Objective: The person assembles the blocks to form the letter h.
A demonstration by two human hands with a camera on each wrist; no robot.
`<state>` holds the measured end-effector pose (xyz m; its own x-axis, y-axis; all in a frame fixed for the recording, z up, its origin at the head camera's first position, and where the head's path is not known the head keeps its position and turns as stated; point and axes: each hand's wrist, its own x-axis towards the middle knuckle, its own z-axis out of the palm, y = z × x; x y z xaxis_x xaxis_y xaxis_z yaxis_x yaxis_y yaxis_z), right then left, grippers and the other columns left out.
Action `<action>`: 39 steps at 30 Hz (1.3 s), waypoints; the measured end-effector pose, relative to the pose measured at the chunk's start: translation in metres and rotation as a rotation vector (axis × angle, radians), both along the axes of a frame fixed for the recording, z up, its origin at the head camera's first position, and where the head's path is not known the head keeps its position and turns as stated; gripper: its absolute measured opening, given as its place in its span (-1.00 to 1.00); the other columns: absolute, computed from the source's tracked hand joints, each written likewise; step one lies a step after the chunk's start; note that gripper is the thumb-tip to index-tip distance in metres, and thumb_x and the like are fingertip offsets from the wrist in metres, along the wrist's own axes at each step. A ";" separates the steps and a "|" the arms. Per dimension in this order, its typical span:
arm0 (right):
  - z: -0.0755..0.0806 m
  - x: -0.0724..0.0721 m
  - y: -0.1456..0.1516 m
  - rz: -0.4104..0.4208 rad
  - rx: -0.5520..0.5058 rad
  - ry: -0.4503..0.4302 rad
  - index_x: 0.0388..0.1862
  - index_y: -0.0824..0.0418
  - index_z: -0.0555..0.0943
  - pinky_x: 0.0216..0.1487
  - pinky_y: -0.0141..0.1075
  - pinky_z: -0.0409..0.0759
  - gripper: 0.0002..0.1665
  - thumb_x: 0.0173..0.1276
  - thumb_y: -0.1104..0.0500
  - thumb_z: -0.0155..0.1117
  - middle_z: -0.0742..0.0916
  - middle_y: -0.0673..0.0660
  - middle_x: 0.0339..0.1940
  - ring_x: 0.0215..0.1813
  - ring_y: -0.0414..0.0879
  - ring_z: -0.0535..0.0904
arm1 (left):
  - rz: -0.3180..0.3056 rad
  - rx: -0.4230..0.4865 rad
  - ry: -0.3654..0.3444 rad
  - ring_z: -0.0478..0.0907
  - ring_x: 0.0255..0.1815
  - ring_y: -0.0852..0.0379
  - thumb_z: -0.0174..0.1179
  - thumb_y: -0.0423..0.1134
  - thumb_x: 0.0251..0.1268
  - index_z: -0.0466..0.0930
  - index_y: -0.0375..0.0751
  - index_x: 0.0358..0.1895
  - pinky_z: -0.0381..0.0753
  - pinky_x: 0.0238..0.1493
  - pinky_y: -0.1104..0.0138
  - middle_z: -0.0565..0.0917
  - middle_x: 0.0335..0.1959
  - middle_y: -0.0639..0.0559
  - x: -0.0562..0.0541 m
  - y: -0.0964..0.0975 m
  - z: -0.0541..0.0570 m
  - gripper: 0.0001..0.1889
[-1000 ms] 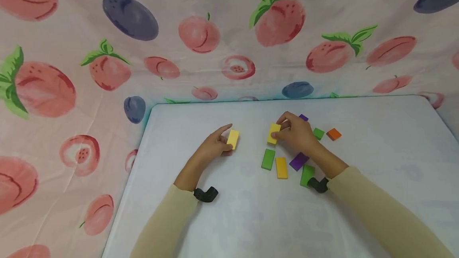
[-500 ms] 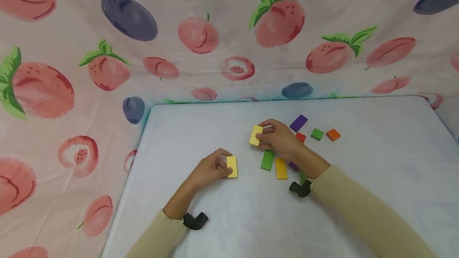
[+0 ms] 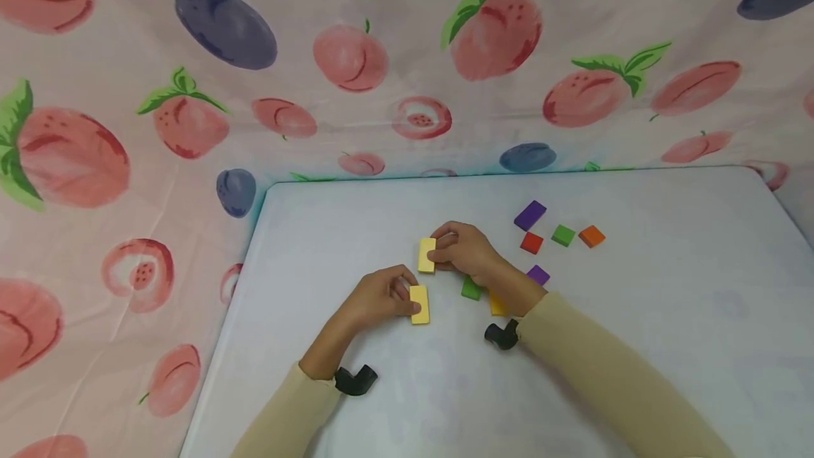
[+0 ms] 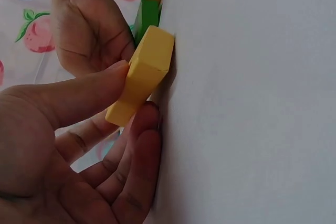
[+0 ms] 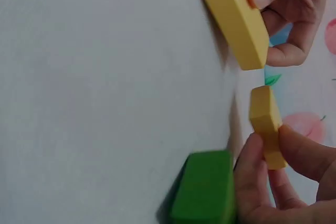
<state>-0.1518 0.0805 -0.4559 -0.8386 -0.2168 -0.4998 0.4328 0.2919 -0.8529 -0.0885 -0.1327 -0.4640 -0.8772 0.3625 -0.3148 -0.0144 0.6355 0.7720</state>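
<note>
i'd say the step in hand is bringing two yellow blocks near each other, one from each side. my left hand (image 3: 375, 299) has its fingers curled and pinches the near yellow block (image 3: 420, 304) between thumb and fingers. my right hand (image 3: 469, 253) is closed to a pinch too, thumb on the face of the far yellow block (image 3: 427, 255), which sits at 12 o'clock from the near one with a gap between. whether either block touches the table (image 3: 407, 387) i cannot tell.

the next move, as i judge it, calls for lining up the two facing ends and keeping both grips light. my right hand must mind the green block (image 3: 471, 288), just beside it at 4 o'clock from the far yellow block.

against half a second ago, my right hand has come toward 8 o'clock with its block, and my left has shifted a little toward 4 o'clock. the red block (image 3: 531, 242), partly covered then, now shows whole at 3 o'clock from the far yellow block; my right arm now covers part of the orange-yellow block (image 3: 498, 304).
</note>
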 end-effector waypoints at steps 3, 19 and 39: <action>0.002 0.002 -0.001 0.039 0.087 0.020 0.12 0.19 0.59 -0.10 -0.29 0.77 -0.57 0.29 0.28 0.48 0.70 0.19 -0.04 -0.12 -0.05 0.73 | -0.020 -0.010 -0.008 0.59 -0.38 0.19 0.54 -0.18 0.09 0.67 0.03 -0.10 0.53 -0.27 0.29 0.69 -0.42 0.17 0.002 0.001 0.000 -0.69; 0.000 0.005 -0.003 0.198 0.358 0.177 -0.02 0.10 0.64 -0.28 -0.39 0.60 -0.63 0.24 0.11 0.55 0.74 0.07 -0.21 -0.26 -0.08 0.62 | -0.113 -0.017 0.055 0.54 -0.45 0.23 0.54 -0.18 0.10 0.68 -0.08 -0.11 0.50 -0.37 0.39 0.64 -0.45 0.16 0.006 0.001 -0.001 -0.69; 0.001 0.009 -0.007 0.244 0.434 0.251 -0.13 0.10 0.68 -0.18 -0.30 0.51 -0.71 0.23 0.08 0.56 0.69 0.05 -0.29 -0.19 -0.06 0.56 | -0.077 0.001 0.051 0.57 -0.43 0.24 0.56 -0.21 0.08 0.62 -0.13 -0.12 0.52 -0.32 0.39 0.65 -0.42 0.15 0.008 0.001 0.003 -0.65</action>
